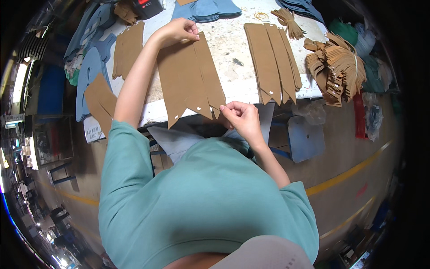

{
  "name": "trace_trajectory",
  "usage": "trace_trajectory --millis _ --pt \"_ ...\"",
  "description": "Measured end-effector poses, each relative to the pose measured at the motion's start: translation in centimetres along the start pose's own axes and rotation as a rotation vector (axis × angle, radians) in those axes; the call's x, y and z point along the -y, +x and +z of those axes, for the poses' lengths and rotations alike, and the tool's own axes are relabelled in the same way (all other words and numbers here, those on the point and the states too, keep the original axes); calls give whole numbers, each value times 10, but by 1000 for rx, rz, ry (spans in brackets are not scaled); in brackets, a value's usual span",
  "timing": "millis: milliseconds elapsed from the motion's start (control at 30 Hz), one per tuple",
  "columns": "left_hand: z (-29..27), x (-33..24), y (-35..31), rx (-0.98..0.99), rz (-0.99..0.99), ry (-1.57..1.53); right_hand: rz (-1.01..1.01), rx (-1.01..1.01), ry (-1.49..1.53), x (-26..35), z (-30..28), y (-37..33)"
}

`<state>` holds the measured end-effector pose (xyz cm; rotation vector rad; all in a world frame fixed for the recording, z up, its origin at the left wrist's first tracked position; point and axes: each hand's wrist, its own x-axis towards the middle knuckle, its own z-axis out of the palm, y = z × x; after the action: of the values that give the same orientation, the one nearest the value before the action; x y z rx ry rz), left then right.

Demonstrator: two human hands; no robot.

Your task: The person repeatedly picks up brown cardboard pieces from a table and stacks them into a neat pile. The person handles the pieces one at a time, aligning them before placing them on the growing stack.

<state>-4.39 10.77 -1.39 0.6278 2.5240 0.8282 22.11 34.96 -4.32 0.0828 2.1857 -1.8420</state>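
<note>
Several long brown cut fabric pieces lie overlapped in front of me on the white table, their notched near ends hanging over its edge. Small white stickers mark those ends. My left hand is closed in a pinch at the far end of the rightmost brown strip. At that strip's near tip, my right hand pinches the corner between thumb and fingers. The strip looks flat, stretched between both hands. Part of the right hand's fingers is hidden behind its thumb side.
Another brown stack lies to the right, beside tied brown bundles at the table's right edge. Blue cut pieces sit at the back and left. A smaller brown stack is left of my forearm. A stool stands below right.
</note>
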Motion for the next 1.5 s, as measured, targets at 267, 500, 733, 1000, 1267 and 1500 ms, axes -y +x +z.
trace_trajectory --millis 267,500,733,1000,1267,1500 --pt "6 -58 69 -165 225 -247 -205 -406 -34 18 -74 -12" --pt "48 -129 148 -179 258 -108 -140 -638 -78 1 -123 -10" --pt "61 -129 169 -139 143 2 -93 -666 -99 -22 -131 -1" --pt "63 -131 169 -126 113 53 -97 -621 -47 -31 -130 3" --pt "60 -134 147 -367 167 213 26 -650 -312 -12 -126 -7" --pt "-16 -66 50 -434 178 310 97 -179 -335 7 -103 -37"
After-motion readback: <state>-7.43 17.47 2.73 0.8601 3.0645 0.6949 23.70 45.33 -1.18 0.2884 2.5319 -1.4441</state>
